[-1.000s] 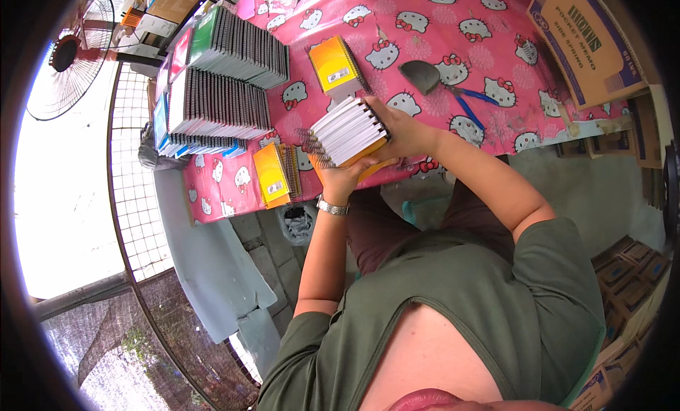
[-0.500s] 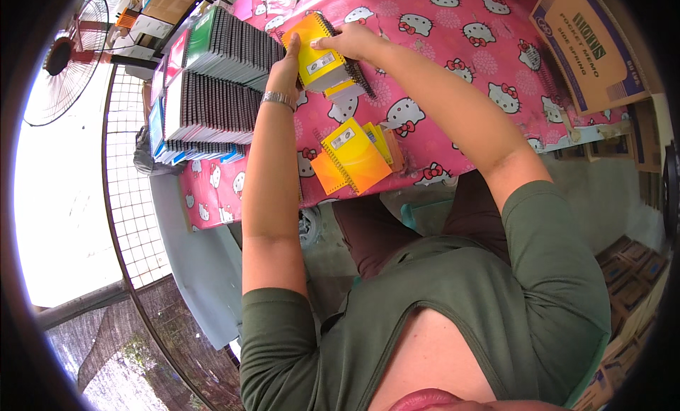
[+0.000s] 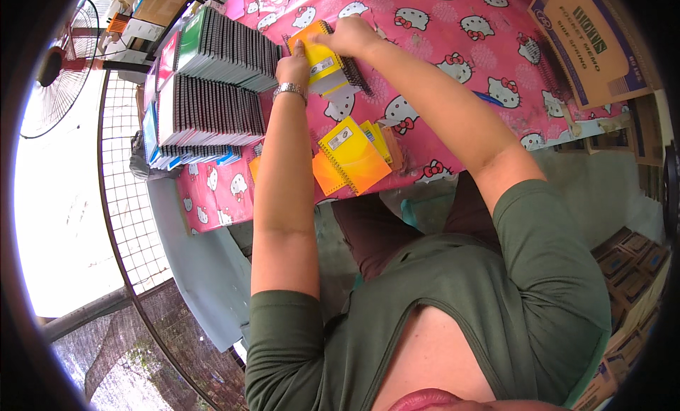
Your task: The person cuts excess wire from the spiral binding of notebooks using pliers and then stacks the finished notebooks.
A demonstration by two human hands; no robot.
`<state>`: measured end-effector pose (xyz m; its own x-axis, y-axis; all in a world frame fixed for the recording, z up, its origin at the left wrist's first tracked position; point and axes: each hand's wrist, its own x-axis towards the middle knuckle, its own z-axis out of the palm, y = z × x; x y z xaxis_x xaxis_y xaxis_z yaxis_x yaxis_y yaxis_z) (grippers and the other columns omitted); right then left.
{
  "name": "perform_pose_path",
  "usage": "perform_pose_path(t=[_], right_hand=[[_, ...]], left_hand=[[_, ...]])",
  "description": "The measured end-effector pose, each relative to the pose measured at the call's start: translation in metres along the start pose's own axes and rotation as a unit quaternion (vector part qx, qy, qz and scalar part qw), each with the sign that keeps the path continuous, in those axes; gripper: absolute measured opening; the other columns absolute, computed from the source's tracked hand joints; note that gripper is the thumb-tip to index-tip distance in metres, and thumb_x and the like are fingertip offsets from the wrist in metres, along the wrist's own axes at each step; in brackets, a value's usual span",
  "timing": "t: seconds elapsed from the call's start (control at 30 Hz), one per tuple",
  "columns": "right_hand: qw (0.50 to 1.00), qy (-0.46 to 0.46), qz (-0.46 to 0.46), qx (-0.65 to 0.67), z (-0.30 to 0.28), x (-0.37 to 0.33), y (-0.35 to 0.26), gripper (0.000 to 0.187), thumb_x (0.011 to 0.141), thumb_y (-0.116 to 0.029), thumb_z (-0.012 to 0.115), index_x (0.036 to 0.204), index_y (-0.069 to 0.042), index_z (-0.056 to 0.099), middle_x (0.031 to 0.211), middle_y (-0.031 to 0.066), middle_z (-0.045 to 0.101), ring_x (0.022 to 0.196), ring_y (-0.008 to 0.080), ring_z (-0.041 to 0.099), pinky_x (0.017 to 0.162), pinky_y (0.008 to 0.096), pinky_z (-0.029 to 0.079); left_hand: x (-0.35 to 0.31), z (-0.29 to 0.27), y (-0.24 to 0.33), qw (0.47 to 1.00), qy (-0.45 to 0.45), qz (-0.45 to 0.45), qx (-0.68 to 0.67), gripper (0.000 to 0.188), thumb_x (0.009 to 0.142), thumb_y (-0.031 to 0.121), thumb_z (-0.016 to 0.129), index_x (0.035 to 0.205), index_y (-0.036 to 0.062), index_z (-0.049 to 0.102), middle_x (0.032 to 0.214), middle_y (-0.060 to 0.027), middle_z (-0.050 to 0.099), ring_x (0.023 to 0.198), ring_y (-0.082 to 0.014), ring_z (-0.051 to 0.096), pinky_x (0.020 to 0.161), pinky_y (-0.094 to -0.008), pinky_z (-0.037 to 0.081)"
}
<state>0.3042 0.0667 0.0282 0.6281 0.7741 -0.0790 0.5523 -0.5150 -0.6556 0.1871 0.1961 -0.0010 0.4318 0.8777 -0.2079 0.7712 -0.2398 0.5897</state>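
A stack of small yellow spiral notebooks [image 3: 322, 65] stands toward the far side of the table, between my two hands. My left hand [image 3: 293, 65] is closed on its left side, thumb lying along the top cover. Across the upper end, my right hand [image 3: 348, 37] grips the stack near the black coil binding, its fingertips hidden behind. Nearer to me, a yellow-and-orange spiral notebook [image 3: 352, 147] lies loose, partly over more yellow and orange notebooks [image 3: 377, 143]. Left of these, an orange corner [image 3: 255, 168] peeks out beside my left forearm.
Tall stacks of spiral notebooks [image 3: 212, 110] with green, pink and blue covers crowd the table's left side. A cardboard box [image 3: 591, 46] stands at the right edge. A blue pen [image 3: 487, 98] lies by my right forearm on the pink patterned tablecloth [image 3: 425, 50]. A fan [image 3: 53, 65] is far left.
Both hands remain on the yellow stack. My left hand and forearm have shifted slightly right and lower. The blue pen and the orange corner have come into sight.
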Motion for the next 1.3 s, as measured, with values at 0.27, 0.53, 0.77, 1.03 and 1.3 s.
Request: perform_pose_path(t=[0.27, 0.53, 0.77, 1.03, 1.3], right_hand=[[0.868, -0.142, 0.152, 0.451, 0.041, 0.007, 0.006, 0.073, 0.094, -0.069, 0.042, 0.136, -0.010, 0.054, 0.127, 0.0134, 0.064, 0.112, 0.0246, 0.063, 0.096, 0.0418, 0.049], [0.910, 0.182, -0.144, 0.344, 0.024, -0.092, -0.028, 0.056, 0.094, -0.039, 0.062, 0.127, 0.005, 0.054, 0.119, 0.0152, 0.062, 0.118, 0.0231, 0.057, 0.099, 0.0389, 0.046], [0.802, -0.237, 0.181, 0.519, 0.211, -0.191, -0.090, 0.057, 0.098, -0.028, 0.056, 0.141, 0.004, 0.038, 0.136, 0.0178, 0.053, 0.127, 0.0245, 0.050, 0.108, 0.0373, 0.038], [0.734, -0.315, 0.208, 0.564, 0.210, -0.212, -0.121, 0.067, 0.090, -0.026, 0.061, 0.144, 0.003, 0.031, 0.144, 0.0234, 0.042, 0.134, 0.0337, 0.043, 0.112, 0.0424, 0.034], [0.920, 0.008, -0.217, 0.328, 0.061, -0.221, -0.074, 0.107, 0.077, -0.039, 0.080, 0.153, -0.003, 0.014, 0.143, 0.0262, 0.044, 0.135, 0.0397, 0.042, 0.112, 0.0443, 0.035]], left_hand=[[0.009, 0.012, -0.004, 0.947, -0.120, -0.062, -0.291, 0.085, 0.095, 0.067, 0.044, 0.129, -0.0107, 0.055, 0.126, -0.0209, 0.064, 0.112, -0.0307, 0.064, 0.092, -0.0398, 0.049], [-0.075, -0.112, -0.128, 0.984, 0.057, -0.003, -0.168, 0.066, 0.099, 0.054, 0.047, 0.131, -0.0028, 0.057, 0.122, -0.0194, 0.064, 0.104, -0.0202, 0.062, 0.088, -0.0305, 0.048], [-0.123, -0.089, -0.221, 0.957, -0.067, -0.187, -0.211, 0.069, 0.099, 0.055, 0.047, 0.135, -0.0030, 0.053, 0.115, -0.0169, 0.068, 0.106, -0.0241, 0.066, 0.084, -0.0362, 0.053], [-0.176, -0.134, -0.245, 0.851, -0.179, -0.192, -0.454, 0.045, 0.093, 0.034, 0.064, 0.126, 0.0033, 0.057, 0.118, -0.0116, 0.067, 0.106, -0.0253, 0.067, 0.090, -0.0379, 0.054], [-0.234, -0.132, -0.126, 0.792, -0.141, 0.164, -0.571, 0.057, 0.084, 0.013, 0.070, 0.135, -0.0005, 0.048, 0.131, -0.0128, 0.059, 0.117, -0.0286, 0.060, 0.101, -0.0435, 0.048]])
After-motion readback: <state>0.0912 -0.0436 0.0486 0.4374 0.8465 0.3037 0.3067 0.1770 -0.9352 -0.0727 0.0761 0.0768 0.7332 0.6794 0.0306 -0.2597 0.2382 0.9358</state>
